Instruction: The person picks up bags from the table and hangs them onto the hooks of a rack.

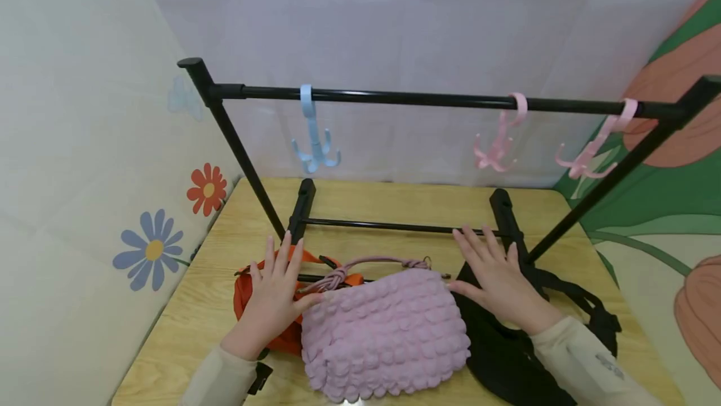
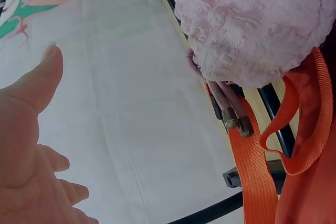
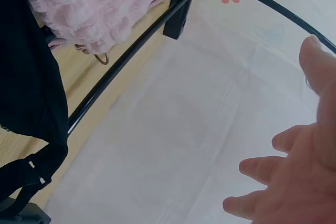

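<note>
Hiding (partly) behind left hand (image 1: 271,296): orange bag (image 1: 290,336)

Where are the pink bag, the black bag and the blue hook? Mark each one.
Pink bag (image 1: 388,334), head view: the middle of its puffy side.
Black bag (image 1: 492,356), head view: its main body.
Blue hook (image 1: 312,132), head view: its stem, above the prongs.

Spread fingers (image 1: 283,253), bubbly lilac bag (image 1: 388,331), black rack (image 1: 405,97)

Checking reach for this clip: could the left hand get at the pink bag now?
Probably yes: the left hand, open and empty, hovers by the left end of the pink bag, and no other item covers it.
</note>
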Demonstrator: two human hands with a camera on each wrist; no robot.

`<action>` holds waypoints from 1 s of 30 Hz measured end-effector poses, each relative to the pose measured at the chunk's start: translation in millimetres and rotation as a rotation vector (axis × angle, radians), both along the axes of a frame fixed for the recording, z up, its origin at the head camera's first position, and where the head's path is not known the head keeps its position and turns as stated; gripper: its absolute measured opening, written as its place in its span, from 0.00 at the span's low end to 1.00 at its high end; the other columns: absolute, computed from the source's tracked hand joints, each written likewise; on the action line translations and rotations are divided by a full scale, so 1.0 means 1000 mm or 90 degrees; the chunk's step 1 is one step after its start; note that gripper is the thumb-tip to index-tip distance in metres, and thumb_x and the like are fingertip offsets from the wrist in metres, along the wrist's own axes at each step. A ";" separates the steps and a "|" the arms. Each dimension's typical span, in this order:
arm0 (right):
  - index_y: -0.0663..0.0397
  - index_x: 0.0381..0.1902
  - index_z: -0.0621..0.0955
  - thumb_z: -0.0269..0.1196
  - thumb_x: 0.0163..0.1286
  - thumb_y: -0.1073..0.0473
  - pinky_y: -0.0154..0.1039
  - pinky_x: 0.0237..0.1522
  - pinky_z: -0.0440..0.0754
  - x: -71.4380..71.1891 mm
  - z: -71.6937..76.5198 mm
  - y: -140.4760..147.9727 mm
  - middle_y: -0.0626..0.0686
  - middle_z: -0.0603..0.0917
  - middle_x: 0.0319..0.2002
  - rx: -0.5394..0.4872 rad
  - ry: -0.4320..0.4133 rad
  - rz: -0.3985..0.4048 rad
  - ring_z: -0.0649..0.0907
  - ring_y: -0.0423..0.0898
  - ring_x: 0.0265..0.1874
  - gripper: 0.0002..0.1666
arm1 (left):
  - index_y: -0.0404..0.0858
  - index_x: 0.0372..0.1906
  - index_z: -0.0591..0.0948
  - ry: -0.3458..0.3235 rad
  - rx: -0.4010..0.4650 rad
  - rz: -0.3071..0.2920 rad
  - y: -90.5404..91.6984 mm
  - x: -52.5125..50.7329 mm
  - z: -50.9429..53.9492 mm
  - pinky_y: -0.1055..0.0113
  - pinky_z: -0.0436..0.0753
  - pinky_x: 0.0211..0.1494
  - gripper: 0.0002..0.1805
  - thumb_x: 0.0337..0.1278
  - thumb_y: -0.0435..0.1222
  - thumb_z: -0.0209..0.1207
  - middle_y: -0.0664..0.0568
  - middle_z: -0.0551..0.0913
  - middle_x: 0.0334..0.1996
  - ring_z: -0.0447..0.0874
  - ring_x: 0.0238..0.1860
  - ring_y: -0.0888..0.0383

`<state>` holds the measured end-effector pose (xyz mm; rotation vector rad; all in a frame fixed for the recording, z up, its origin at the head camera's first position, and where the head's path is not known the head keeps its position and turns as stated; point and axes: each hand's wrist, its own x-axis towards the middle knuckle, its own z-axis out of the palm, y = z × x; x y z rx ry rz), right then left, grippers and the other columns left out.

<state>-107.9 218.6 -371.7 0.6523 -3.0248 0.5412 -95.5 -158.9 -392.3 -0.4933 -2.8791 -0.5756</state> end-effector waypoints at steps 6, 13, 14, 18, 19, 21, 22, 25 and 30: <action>0.54 0.78 0.47 0.60 0.68 0.39 0.79 0.57 0.35 -0.002 0.000 -0.004 0.63 0.46 0.76 -0.002 0.003 0.005 0.37 0.64 0.73 0.53 | 0.30 0.75 0.52 -0.020 0.005 0.008 0.000 0.001 0.000 0.23 0.39 0.60 0.56 0.49 0.49 0.70 0.34 0.42 0.75 0.28 0.73 0.33; 0.55 0.78 0.48 0.62 0.67 0.43 0.80 0.57 0.38 -0.004 0.001 -0.006 0.63 0.47 0.76 0.000 0.017 0.001 0.38 0.63 0.73 0.53 | 0.29 0.74 0.54 -0.015 0.011 0.001 0.003 -0.002 -0.003 0.22 0.41 0.59 0.52 0.52 0.47 0.69 0.34 0.45 0.75 0.31 0.73 0.33; 0.54 0.78 0.47 0.62 0.67 0.43 0.79 0.57 0.37 -0.005 0.000 -0.006 0.63 0.47 0.76 -0.003 0.018 0.001 0.38 0.63 0.73 0.54 | 0.29 0.74 0.54 -0.016 0.012 0.002 0.004 -0.003 -0.004 0.22 0.42 0.60 0.52 0.52 0.47 0.69 0.34 0.45 0.75 0.32 0.73 0.32; 0.55 0.78 0.47 0.64 0.67 0.45 0.79 0.57 0.37 -0.005 0.000 -0.008 0.64 0.47 0.76 -0.014 0.022 0.001 0.38 0.63 0.74 0.54 | 0.29 0.74 0.55 -0.021 0.008 0.011 0.008 -0.006 -0.010 0.23 0.47 0.60 0.52 0.52 0.48 0.69 0.34 0.47 0.75 0.36 0.73 0.30; 0.55 0.78 0.47 0.64 0.67 0.45 0.79 0.58 0.37 -0.005 -0.001 -0.009 0.63 0.47 0.76 -0.018 0.022 0.002 0.38 0.63 0.74 0.54 | 0.29 0.74 0.55 -0.025 0.010 0.012 0.009 -0.007 -0.011 0.23 0.48 0.60 0.52 0.52 0.48 0.69 0.34 0.48 0.75 0.37 0.72 0.30; 0.55 0.78 0.48 0.64 0.66 0.46 0.79 0.57 0.38 -0.006 -0.002 -0.010 0.63 0.48 0.76 -0.017 0.030 0.004 0.39 0.63 0.73 0.53 | 0.29 0.74 0.55 -0.033 0.013 0.012 0.011 -0.009 -0.015 0.24 0.50 0.60 0.52 0.52 0.48 0.69 0.34 0.50 0.74 0.39 0.72 0.29; 0.55 0.78 0.48 0.64 0.66 0.46 0.79 0.57 0.39 -0.007 -0.003 -0.010 0.63 0.48 0.75 -0.016 0.034 0.005 0.39 0.63 0.73 0.53 | 0.29 0.74 0.56 -0.037 0.016 0.011 0.012 -0.010 -0.016 0.24 0.50 0.60 0.52 0.52 0.48 0.69 0.34 0.51 0.74 0.40 0.72 0.29; 0.57 0.77 0.49 0.64 0.66 0.46 0.79 0.57 0.41 -0.009 -0.005 -0.012 0.64 0.49 0.75 -0.015 0.041 0.009 0.41 0.64 0.73 0.53 | 0.28 0.73 0.56 -0.062 0.027 0.011 0.015 -0.014 -0.021 0.26 0.52 0.62 0.51 0.52 0.47 0.69 0.33 0.55 0.72 0.42 0.72 0.29; 0.60 0.76 0.52 0.63 0.68 0.46 0.78 0.58 0.44 -0.010 -0.007 -0.017 0.64 0.50 0.75 -0.025 0.034 0.009 0.42 0.66 0.73 0.51 | 0.27 0.71 0.60 -0.095 0.039 0.018 0.019 -0.018 -0.030 0.30 0.59 0.62 0.47 0.52 0.44 0.70 0.32 0.64 0.68 0.52 0.69 0.29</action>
